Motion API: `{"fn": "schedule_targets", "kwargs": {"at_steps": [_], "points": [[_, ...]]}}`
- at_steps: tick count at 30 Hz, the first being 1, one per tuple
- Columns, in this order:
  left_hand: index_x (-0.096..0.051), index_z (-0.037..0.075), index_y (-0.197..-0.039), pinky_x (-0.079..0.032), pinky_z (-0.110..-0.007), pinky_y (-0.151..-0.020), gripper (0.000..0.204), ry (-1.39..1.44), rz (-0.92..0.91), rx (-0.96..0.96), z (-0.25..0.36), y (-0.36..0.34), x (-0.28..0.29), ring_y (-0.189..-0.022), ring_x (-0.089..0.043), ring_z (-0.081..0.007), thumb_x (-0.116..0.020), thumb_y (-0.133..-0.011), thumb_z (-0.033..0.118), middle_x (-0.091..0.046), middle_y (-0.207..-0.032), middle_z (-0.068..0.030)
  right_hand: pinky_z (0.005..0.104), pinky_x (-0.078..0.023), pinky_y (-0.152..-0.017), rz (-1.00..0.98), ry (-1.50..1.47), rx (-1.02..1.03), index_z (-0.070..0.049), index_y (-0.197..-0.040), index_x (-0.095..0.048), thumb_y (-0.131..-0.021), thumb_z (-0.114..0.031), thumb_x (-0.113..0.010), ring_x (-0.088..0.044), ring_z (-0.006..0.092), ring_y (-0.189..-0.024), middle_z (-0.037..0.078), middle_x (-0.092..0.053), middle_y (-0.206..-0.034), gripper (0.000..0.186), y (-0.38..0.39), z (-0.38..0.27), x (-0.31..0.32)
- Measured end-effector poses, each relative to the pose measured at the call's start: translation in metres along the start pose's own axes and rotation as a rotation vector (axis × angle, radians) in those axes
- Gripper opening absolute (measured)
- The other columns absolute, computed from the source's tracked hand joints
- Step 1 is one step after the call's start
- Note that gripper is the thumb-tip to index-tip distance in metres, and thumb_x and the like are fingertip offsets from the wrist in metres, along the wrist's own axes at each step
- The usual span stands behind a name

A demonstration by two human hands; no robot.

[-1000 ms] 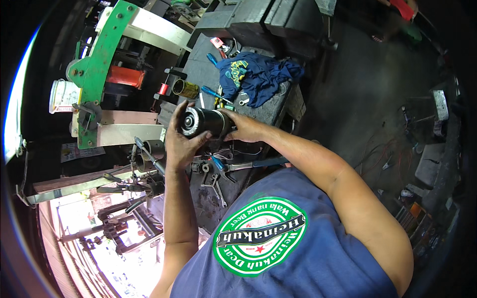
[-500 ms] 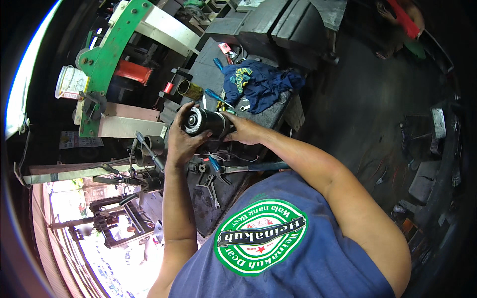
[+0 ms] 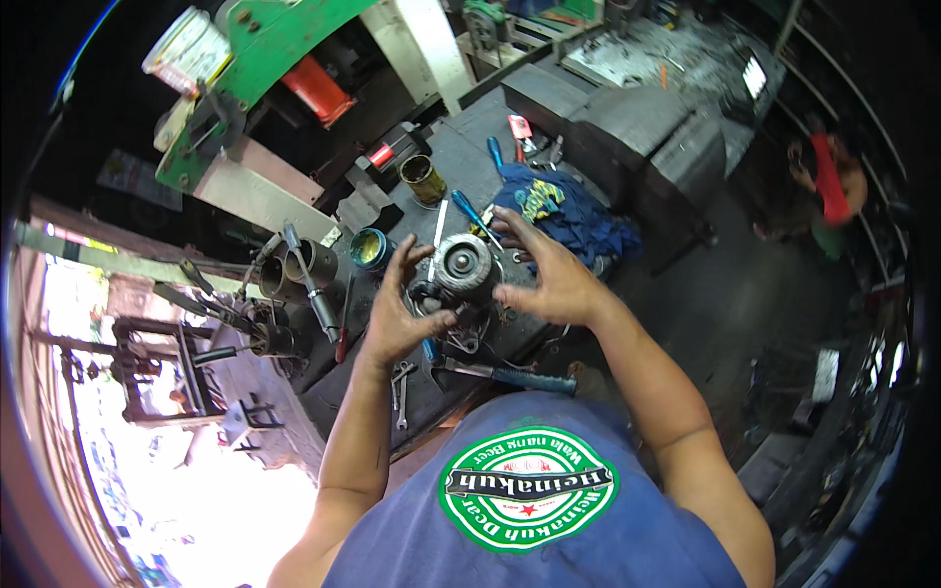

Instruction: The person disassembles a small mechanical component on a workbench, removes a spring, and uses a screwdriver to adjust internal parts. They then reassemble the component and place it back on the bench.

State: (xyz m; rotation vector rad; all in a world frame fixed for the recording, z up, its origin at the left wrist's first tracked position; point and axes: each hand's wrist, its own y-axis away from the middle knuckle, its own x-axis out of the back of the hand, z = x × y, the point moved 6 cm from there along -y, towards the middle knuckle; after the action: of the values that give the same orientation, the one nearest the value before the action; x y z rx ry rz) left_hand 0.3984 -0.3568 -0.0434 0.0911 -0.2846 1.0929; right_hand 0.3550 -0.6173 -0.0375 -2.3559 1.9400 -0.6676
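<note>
A dark cylindrical motor part (image 3: 462, 263) with a toothed grey rim and a shaft stub at its centre stands end up on the workbench, over other metal pieces. My left hand (image 3: 400, 318) is open at its left side, fingers and thumb spread. On the other side my right hand (image 3: 551, 281) is open too, its fingers apart near the rim. Neither hand appears to grip the part, though light fingertip contact is hard to rule out. Beside it lie a blue-handled screwdriver (image 3: 470, 209) and a crumpled navy cloth (image 3: 578, 218).
Left of the part stand a blue tub of yellowish grease (image 3: 371, 248) and a brownish can (image 3: 422, 178). Nearer me lie wrenches (image 3: 401, 397) and a blue-handled tool (image 3: 520, 376). A big dark vise (image 3: 637, 137) rises behind. Another person in red (image 3: 829, 181) is at far right.
Both hands held a dark cylinder tilted above the bench before. Now it appears upright on the bench and my hands have opened and moved apart. The view has shifted.
</note>
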Motion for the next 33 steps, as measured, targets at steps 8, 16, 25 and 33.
{"fn": "schedule_targets", "kwargs": {"at_steps": [8,16,25,33], "points": [[-0.004,0.008,-0.182,-0.038,-0.052,-0.130,0.163,0.552,0.037,0.067,-0.072,0.020,-0.033,-0.156,-0.049,-0.0387,-0.104,-0.067,0.067,-0.047,-0.167,-0.0300,0.0479,-0.051,-0.121,-0.112,0.394,-0.224,0.001,-0.166,-0.044,-0.075,-0.030,-0.104,-0.062,0.0440,-0.145,0.026,-0.062,-0.157,0.113,-0.035,-0.066,-0.027],[-0.020,0.000,-0.177,-0.033,-0.056,-0.134,0.168,0.305,-0.221,-0.006,-0.091,0.016,-0.019,-0.159,-0.046,-0.0437,-0.107,-0.051,0.069,-0.044,-0.173,-0.0266,0.0506,-0.054,-0.120,-0.143,0.387,-0.420,-0.004,-0.154,-0.046,-0.070,-0.017,-0.107,-0.064,0.0450,-0.144,0.027,-0.061,-0.155,0.105,-0.047,-0.066,-0.036],[-0.050,-0.004,-0.163,-0.040,-0.058,-0.127,0.146,0.222,-0.359,-0.079,-0.088,-0.009,-0.003,-0.153,-0.054,-0.0436,-0.107,-0.047,0.064,-0.052,-0.167,-0.0256,0.0546,-0.061,-0.110,-0.279,0.405,-0.555,-0.007,-0.145,-0.047,-0.072,-0.013,-0.104,-0.065,0.0520,-0.138,0.035,-0.057,-0.152,0.093,-0.059,-0.061,-0.040],[-0.046,-0.004,-0.165,-0.038,-0.059,-0.128,0.149,0.211,-0.407,-0.055,-0.087,-0.010,-0.001,-0.155,-0.051,-0.0445,-0.106,-0.049,0.067,-0.050,-0.168,-0.0267,0.0583,-0.057,-0.112,-0.300,0.433,-0.564,-0.010,-0.148,-0.042,-0.059,-0.016,-0.112,-0.063,0.0512,-0.141,0.034,-0.057,-0.153,0.113,-0.059,-0.058,-0.043]]}}
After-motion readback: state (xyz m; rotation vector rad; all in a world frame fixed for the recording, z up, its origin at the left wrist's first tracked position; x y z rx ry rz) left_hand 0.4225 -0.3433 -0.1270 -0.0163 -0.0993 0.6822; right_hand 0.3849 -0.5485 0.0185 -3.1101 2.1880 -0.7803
